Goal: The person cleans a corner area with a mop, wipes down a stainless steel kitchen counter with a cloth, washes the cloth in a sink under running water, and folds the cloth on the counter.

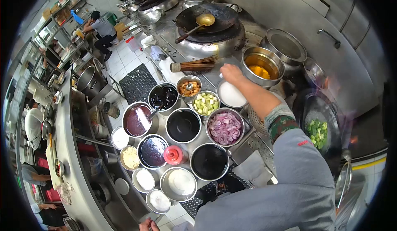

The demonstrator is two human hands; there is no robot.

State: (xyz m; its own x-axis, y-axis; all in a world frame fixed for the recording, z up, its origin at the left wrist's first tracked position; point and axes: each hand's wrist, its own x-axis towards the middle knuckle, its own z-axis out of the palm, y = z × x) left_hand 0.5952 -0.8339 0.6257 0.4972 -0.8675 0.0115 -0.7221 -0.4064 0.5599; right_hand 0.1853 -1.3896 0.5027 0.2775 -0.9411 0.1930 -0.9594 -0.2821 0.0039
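My right hand reaches forward over the counter, just beyond a pot of white contents and beside a steel pot of yellow oil. Its fingers are curled together; whatever they hold, if anything, is hidden. At the bottom edge, only part of my left hand shows, with bent fingers and nothing recognisable in them. Close to the right arm stand a bowl of sliced red onions and a bowl of chopped green vegetable. A bamboo wok brush lies left of the right hand.
Broccoli sits in a wok on the right, with flames near its rim. A ladle rests in the rear wok. Several pots of dark sauce and a red-topped container crowd the counter. Another person crouches far left.
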